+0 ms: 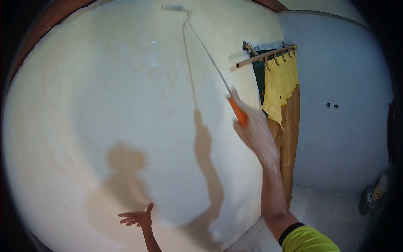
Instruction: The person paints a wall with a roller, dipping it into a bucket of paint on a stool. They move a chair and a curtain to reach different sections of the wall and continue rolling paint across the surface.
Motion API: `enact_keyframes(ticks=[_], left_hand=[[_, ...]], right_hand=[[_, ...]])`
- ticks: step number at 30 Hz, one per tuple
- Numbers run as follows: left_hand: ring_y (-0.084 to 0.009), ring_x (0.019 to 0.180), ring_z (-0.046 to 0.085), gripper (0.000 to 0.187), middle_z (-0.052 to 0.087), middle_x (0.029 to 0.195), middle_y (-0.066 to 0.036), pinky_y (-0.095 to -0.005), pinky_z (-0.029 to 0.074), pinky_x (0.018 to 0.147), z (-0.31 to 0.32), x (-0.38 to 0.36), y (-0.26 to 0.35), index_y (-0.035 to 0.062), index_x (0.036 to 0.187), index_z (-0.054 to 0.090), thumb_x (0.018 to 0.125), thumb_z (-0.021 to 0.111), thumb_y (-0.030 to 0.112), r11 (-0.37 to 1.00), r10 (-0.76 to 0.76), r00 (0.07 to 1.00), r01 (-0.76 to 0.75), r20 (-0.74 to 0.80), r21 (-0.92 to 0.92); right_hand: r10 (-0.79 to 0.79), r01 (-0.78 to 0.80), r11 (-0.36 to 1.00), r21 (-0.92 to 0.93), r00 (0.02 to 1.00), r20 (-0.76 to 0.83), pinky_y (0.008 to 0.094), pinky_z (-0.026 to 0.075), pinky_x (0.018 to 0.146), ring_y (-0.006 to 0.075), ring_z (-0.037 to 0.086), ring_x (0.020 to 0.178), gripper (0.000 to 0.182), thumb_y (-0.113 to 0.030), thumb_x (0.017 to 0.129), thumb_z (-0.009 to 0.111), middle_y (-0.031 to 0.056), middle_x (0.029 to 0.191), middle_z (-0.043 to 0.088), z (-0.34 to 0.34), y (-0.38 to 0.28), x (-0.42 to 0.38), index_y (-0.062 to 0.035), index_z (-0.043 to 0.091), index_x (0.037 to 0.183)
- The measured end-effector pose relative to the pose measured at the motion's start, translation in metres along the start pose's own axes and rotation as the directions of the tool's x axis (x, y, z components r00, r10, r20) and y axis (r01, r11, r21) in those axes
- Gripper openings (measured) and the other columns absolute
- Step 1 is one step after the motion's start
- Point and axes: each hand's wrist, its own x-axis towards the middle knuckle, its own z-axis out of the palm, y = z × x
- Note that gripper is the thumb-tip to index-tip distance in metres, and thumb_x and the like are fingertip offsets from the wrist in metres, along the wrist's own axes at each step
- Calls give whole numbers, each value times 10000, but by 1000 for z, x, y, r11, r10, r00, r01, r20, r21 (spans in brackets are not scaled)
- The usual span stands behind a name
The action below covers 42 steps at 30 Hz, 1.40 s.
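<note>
Raised at the right, my right hand [256,130] is closed around the orange handle [238,111] of a paint roller. Its thin metal rod reaches up to the roller head [175,8], which is at the upper part of the pale wall [126,92]. Whitish streaks of paint run along my right hand and forearm. Low in the view, my left hand [139,217] holds nothing, its fingers spread in front of the wall. A wet, shiny patch shows on the wall below the roller head. Shadows of my body, right arm and the roller fall across the wall.
To the right, a wooden curtain rod [264,56] sticks out from the wall, with a yellow and brown curtain [289,122] hanging over a doorway. A bluish wall [344,96] stands beyond. Dark and yellowish containers [369,199] are at the far right above the tiled floor [310,214].
</note>
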Motion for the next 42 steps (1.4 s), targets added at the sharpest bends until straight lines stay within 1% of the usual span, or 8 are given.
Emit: enact_keyframes(ticks=[12, 16, 19, 23, 25, 28, 31, 42], left_hand=[[-502, 1339, -241, 1541, -389, 1416, -236, -750, 154, 989, 8, 10, -11, 199, 1395, -324, 501, 910, 427, 999, 25, 999, -25, -22, -29], [-485, 1352, -231, 1536, -377, 1428, -227, -731, 174, 1001, 7, 7, -7, 196, 1400, -316, 503, 912, 418, 1000, 18, 1000, -18, -8, -17], [-489, 1331, -277, 1563, -395, 1411, -242, -732, 164, 1000, 0, 0, 2, 150, 1402, -309, 476, 919, 428, 1000, 0, 1000, 0, 17, -30], [-484, 1331, -282, 1588, -398, 1414, -229, -732, 163, 999, 6, 10, -8, 159, 1405, -304, 441, 924, 452, 999, 18, 1000, -17, 16, -30], [-482, 1331, -284, 1624, -390, 1419, -228, -735, 157, 998, 8, 13, -13, 163, 1406, -304, 395, 930, 475, 997, 31, 1000, -31, -1, -68], [-492, 1349, -231, 1543, -365, 1431, -235, -721, 158, 1013, 4, 7, -7, 174, 1398, -316, 499, 909, 447, 999, 24, 1000, -24, 11, -22], [-491, 1329, -279, 1647, -394, 1410, -242, -739, 157, 994, 7, 12, -11, 162, 1402, -308, 368, 925, 516, 999, 32, 999, -32, 1, -33], [-516, 1334, -237, 1563, -369, 1425, -249, -726, 190, 1000, 14, 9, -13, 177, 1405, -305, 467, 923, 411, 999, 47, 998, -48, -46, -18]], right_hand=[[-50, 50, 994, -97, 999, 3, 407, 496, 802, 326, 600, 794, 769, -148, 776, 729, 161, 1018, 651, -13, 22, 114, -218, 343, 1437], [140, -113, 939, -326, 988, 61, 377, 494, 819, 301, 621, 833, 678, -96, 775, 711, 171, 923, 655, -53, -19, 34, -182, 438, 1389], [-113, 103, 963, -250, 993, -26, 402, 479, 768, 285, 599, 764, 657, -51, 776, 687, 167, 855, 642, -65, -6, -3, -200, 463, 1376], [91, -67, 937, -343, 994, 54, 403, 502, 761, 259, 622, 766, 664, 7, 777, 624, 153, 816, 648, -61, -22, 43, -195, 448, 1384], [-193, 161, 932, -324, 979, -69, 384, 498, 722, 266, 614, 716, 655, 22, 781, 593, 170, 804, 631, -40, -1, 84, -175, 441, 1388], [-39, 35, 972, -231, 999, -15, 364, 468, 699, 214, 548, 708, 582, -38, 812, 632, 125, 794, 614, -36, -23, 101, -180, 492, 1359], [183, -145, 949, -281, 977, 112, 385, 472, 709, 221, 553, 705, 595, -57, 806, 654, 137, 815, 630, -67, -78, 46, -191, 490, 1362], [-56, 28, 971, -237, 992, -109, 405, 516, 795, 367, 625, 867, 688, -22, 794, 652, 195, 1033, 638, -6, -15, 95, -165, 378, 1409]])
